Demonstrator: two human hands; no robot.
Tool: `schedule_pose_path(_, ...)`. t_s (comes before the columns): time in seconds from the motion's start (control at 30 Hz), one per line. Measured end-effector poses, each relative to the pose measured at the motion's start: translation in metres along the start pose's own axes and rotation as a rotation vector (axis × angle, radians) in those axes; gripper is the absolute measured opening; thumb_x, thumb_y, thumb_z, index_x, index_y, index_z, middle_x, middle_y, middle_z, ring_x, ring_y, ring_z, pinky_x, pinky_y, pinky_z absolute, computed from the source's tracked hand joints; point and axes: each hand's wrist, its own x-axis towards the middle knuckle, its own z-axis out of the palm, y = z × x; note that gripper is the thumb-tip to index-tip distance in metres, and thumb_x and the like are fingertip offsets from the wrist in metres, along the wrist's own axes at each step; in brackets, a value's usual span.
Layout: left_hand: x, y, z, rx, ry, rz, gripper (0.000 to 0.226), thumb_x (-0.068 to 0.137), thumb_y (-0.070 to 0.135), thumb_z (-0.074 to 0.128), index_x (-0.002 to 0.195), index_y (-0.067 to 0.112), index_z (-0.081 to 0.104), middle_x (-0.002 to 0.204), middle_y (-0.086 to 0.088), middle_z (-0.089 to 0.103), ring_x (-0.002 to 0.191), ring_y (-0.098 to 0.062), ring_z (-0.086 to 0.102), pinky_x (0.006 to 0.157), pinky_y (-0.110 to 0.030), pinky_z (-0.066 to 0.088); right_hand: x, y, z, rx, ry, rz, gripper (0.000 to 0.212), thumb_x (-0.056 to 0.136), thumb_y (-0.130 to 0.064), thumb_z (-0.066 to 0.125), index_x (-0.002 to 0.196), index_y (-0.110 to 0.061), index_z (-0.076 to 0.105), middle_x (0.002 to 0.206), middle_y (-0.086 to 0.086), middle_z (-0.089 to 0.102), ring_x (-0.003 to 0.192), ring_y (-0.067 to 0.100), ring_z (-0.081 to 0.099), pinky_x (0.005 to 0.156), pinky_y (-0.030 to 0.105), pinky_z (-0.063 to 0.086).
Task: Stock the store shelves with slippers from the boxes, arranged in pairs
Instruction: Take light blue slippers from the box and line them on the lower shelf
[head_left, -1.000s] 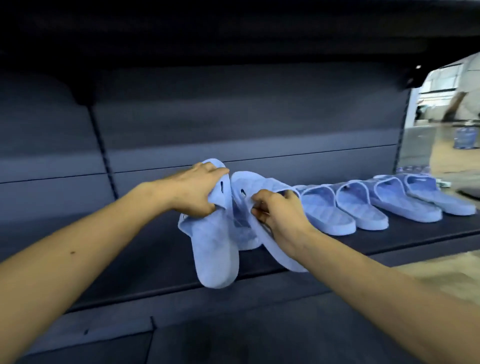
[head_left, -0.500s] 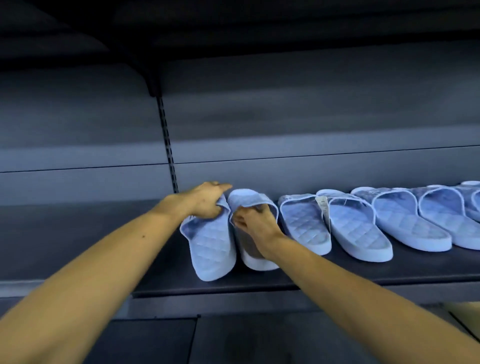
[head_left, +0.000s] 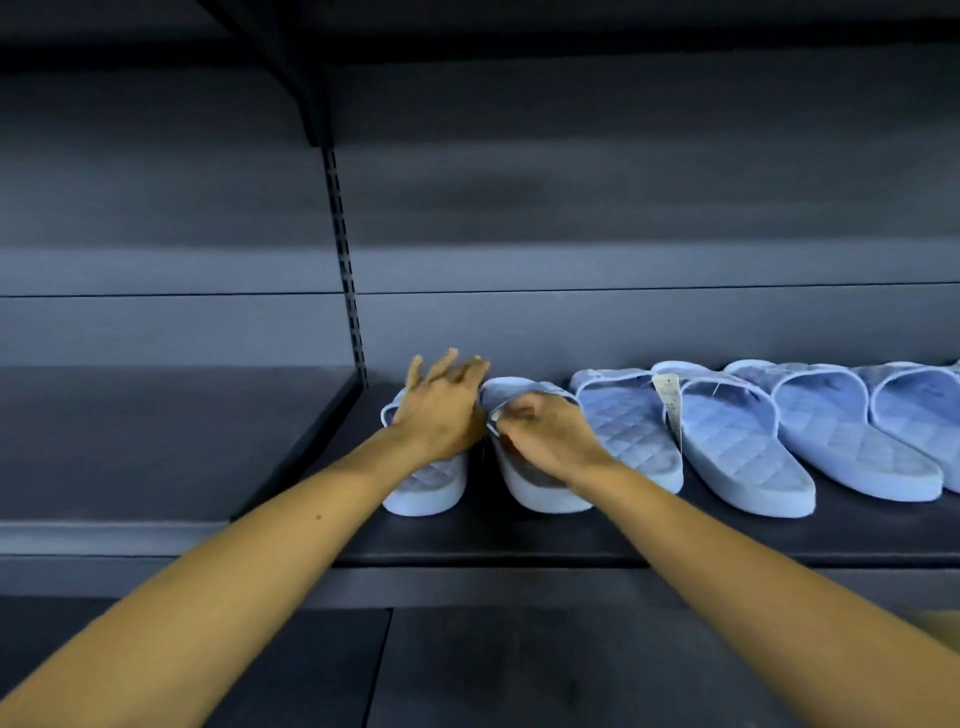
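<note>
Two light blue quilted slippers lie side by side on the dark shelf (head_left: 519, 540), toes to the back wall. My left hand (head_left: 441, 410) lies over the strap of the left slipper (head_left: 426, 491) with fingers spread and lifting. My right hand (head_left: 550, 436) curls round the strap of the right slipper (head_left: 535, 493). To their right runs a row of several more blue slippers (head_left: 743, 452), one with a paper tag (head_left: 670, 402).
A slotted upright (head_left: 345, 270) divides the back panel. Left of it is a bare shelf section (head_left: 156, 441). Another shelf (head_left: 467, 31) overhangs above. A lower shelf (head_left: 519, 670) shows beneath my arms.
Both slippers went from being held above the shelf edge to lying flat on the shelf and pushed back. My left hand's fingers have straightened off the strap. The camera has turned left.
</note>
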Motion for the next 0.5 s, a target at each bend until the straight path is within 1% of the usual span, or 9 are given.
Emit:
schedule_pose_path(0.03,-0.004,0.000,0.001,0.006,-0.004,-0.084,0.052,0.095,0.032,0.035,0.144,0.020,0.021,0.155,0.004,0.018,0.145,-0.025,0.003,0.111,-0.052,0.007,0.001,0.005,-0.004,-0.146,-0.027,-0.082,0.026,0.091,-0.026,0.048,0.095,-0.008,0.067,0.103,0.012,0.066,0.092,0.020,0.056,0.083,0.026,0.042)
schedule_pose_path(0.1,-0.014,0.007,0.003,-0.011,-0.086,-0.210,0.046,0.096,0.038,0.026,0.140,0.023,0.022,0.152,0.004,0.021,0.141,-0.032,0.004,0.106,-0.060,0.012,-0.001,0.013,-0.007,-0.472,-0.091,-0.242,0.027,0.088,-0.038,0.047,0.095,-0.019,0.065,0.107,0.005,0.065,0.104,0.024,0.056,0.089,0.031,0.043)
schedule_pose_path(0.17,-0.015,0.007,0.009,-0.067,-0.133,-0.232,0.043,0.097,0.039,0.020,0.139,0.027,0.022,0.149,0.003,0.025,0.139,-0.033,0.010,0.104,-0.064,0.013,-0.003,0.024,-0.004,-0.600,-0.180,-0.238,0.030,0.087,-0.044,0.044,0.102,-0.024,0.061,0.118,0.001,0.060,0.112,0.024,0.053,0.095,0.034,0.042)
schedule_pose_path(0.23,-0.009,0.006,0.014,-0.139,-0.106,-0.222,0.042,0.097,0.037,0.020,0.139,0.031,0.022,0.149,0.007,0.025,0.138,-0.030,0.012,0.105,-0.062,0.012,0.002,0.033,0.003,-0.575,-0.133,-0.263,0.040,0.089,-0.043,0.033,0.106,-0.022,0.062,0.122,0.002,0.060,0.115,0.024,0.052,0.099,0.035,0.040)
schedule_pose_path(0.3,0.000,0.005,0.018,-0.193,-0.095,-0.221,0.042,0.097,0.034,0.020,0.139,0.034,0.023,0.150,0.010,0.023,0.138,-0.026,0.012,0.106,-0.059,0.008,0.007,0.036,0.009,-0.641,-0.013,-0.332,0.061,0.084,-0.044,0.013,0.109,-0.016,0.061,0.123,0.004,0.060,0.116,0.027,0.052,0.098,0.034,0.039)
schedule_pose_path(0.33,0.006,0.003,0.020,-0.207,-0.086,-0.207,0.042,0.097,0.034,0.019,0.138,0.035,0.024,0.150,0.011,0.024,0.138,-0.024,0.013,0.107,-0.059,0.007,0.010,0.035,0.013,-0.693,0.019,-0.344,0.062,0.085,-0.042,0.012,0.112,-0.014,0.059,0.125,0.006,0.058,0.117,0.028,0.052,0.098,0.035,0.037)
schedule_pose_path(0.4,0.012,0.002,0.021,-0.252,-0.082,-0.195,0.039,0.097,0.032,0.019,0.134,0.037,0.030,0.148,0.012,0.029,0.136,-0.020,0.018,0.106,-0.059,0.005,0.013,0.034,0.022,-0.719,0.053,-0.299,0.048,0.092,-0.033,0.024,0.118,-0.011,0.057,0.129,0.009,0.055,0.119,0.030,0.049,0.101,0.037,0.035)
schedule_pose_path(0.43,0.013,0.003,0.020,-0.274,-0.073,-0.199,0.038,0.097,0.032,0.019,0.132,0.036,0.034,0.146,0.011,0.032,0.135,-0.018,0.021,0.107,-0.059,0.004,0.016,0.035,0.024,-0.703,0.066,-0.305,0.049,0.090,-0.033,0.023,0.118,-0.010,0.058,0.128,0.010,0.056,0.119,0.030,0.050,0.101,0.037,0.035)
schedule_pose_path(0.5,0.010,0.005,0.016,-0.318,-0.036,-0.211,0.037,0.098,0.033,0.021,0.130,0.035,0.039,0.144,0.011,0.037,0.135,-0.016,0.024,0.107,-0.059,0.001,0.017,0.032,0.021,-0.602,0.098,-0.330,0.066,0.081,-0.039,0.013,0.111,-0.008,0.062,0.121,0.012,0.061,0.113,0.031,0.055,0.098,0.034,0.039)
